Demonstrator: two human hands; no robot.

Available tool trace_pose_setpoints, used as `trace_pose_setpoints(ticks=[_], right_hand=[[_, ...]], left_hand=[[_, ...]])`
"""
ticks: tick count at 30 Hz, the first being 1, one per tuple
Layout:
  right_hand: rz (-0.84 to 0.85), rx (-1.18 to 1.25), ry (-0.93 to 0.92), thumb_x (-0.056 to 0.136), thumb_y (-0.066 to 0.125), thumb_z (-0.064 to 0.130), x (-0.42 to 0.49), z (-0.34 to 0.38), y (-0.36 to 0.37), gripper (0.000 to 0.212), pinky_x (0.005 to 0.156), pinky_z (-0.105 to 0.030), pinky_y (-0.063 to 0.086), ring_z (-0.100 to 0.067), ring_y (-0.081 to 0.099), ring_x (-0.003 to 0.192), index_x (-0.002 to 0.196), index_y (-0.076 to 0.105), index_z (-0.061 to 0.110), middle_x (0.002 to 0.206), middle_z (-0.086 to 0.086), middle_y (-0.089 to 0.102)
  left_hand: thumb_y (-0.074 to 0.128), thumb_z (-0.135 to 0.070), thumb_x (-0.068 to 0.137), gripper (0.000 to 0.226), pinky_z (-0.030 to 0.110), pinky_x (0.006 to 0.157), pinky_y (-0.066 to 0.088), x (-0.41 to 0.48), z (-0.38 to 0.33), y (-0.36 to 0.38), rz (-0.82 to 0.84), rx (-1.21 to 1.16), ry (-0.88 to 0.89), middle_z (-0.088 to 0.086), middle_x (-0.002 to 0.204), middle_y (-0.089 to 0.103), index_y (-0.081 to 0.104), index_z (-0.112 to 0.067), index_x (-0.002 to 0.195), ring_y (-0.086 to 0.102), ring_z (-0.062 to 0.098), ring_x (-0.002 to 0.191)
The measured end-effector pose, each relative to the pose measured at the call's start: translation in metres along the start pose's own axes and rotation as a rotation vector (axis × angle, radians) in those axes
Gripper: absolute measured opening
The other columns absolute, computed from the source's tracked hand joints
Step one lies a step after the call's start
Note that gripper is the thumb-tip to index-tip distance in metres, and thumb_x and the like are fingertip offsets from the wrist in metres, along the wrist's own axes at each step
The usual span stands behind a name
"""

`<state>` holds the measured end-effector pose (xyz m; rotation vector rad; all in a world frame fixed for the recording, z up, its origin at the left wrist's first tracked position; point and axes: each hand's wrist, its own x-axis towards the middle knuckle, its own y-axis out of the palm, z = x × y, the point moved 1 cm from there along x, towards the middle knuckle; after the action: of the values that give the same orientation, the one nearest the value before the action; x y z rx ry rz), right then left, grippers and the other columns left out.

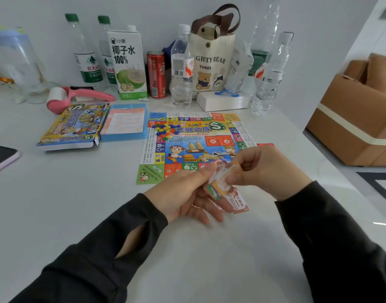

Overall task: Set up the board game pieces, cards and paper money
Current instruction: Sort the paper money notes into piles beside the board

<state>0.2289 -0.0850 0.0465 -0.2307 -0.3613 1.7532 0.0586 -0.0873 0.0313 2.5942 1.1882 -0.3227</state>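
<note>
A colourful paper game board (194, 147) lies flat on the white table, with a small heap of coloured plastic pieces (163, 130) on its upper left part. In front of the board, my left hand (183, 197) holds a stack of paper money (229, 193) from below. My right hand (266, 169) pinches the top notes of that stack, which are blurred. A red card or note (265, 145) peeks out just beyond my right hand at the board's right edge.
The game box lid (71, 127) and a blue tray (124, 123) holding a rules sheet lie left of the board. Bottles, a carton, a red can, a bear tote bag (211, 62) and a white box stand behind. A phone (1, 157) lies far left; a cardboard box (358, 119) stands right.
</note>
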Motion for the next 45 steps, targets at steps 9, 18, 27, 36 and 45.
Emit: trace_pose_setpoints(ticks=[9,18,27,36,45], right_hand=[[0.314,0.081,-0.067,0.05,0.084,0.02,-0.008,0.007,-0.013,0.017,0.06,-0.018,0.049,-0.009,0.063,0.06,0.059,0.072,0.028,0.064,0.001,0.068],[0.255,-0.065,0.004,0.065,0.072,-0.012,-0.009,0.008,-0.008,0.025,0.042,-0.016,0.045,-0.003,0.056,0.046,0.067,0.062,0.011,0.056,0.003,0.066],[0.094,-0.069,-0.015,0.07,0.071,-0.006,-0.005,0.005,-0.006,0.022,0.045,-0.017,0.045,-0.009,0.054,0.042,0.065,0.065,0.015,0.054,0.0,0.064],[-0.33,-0.207,-0.015,0.085,0.064,0.016,0.013,0.001,-0.004,0.012,0.047,-0.008,0.037,-0.004,0.049,0.047,0.075,0.066,0.011,0.058,0.004,0.061],[-0.126,-1.009,0.122,0.093,0.054,0.025,0.047,-0.002,0.001,0.019,0.097,-0.032,0.035,-0.017,0.044,0.109,0.105,0.068,0.021,0.114,0.0,0.059]], left_hand=[[0.074,-0.054,0.062,0.061,0.02,0.057,0.055,-0.006,0.007,-0.001,0.368,-0.039,-0.031,0.005,0.103,0.07,0.063,-0.013,0.106,0.069,0.02,0.085],[0.059,-0.034,0.065,0.038,0.018,0.046,0.051,-0.004,0.007,0.001,0.115,-0.017,-0.042,0.007,0.082,0.071,0.066,-0.007,0.092,0.067,0.014,0.06],[0.063,-0.043,0.062,0.042,0.018,0.042,0.049,-0.007,-0.002,0.0,-0.038,0.073,0.007,0.009,0.082,0.072,0.067,-0.012,0.09,0.066,0.016,0.054],[0.057,-0.023,0.089,0.018,0.009,0.04,0.035,0.006,-0.015,-0.029,-0.514,0.537,0.318,-0.012,0.045,0.057,0.066,-0.025,0.073,0.046,0.001,0.038],[0.053,-0.025,0.092,0.016,0.018,0.063,0.037,0.028,-0.005,-0.069,-0.625,0.815,0.196,-0.012,0.084,0.057,0.065,-0.021,0.084,0.051,-0.002,0.072]])
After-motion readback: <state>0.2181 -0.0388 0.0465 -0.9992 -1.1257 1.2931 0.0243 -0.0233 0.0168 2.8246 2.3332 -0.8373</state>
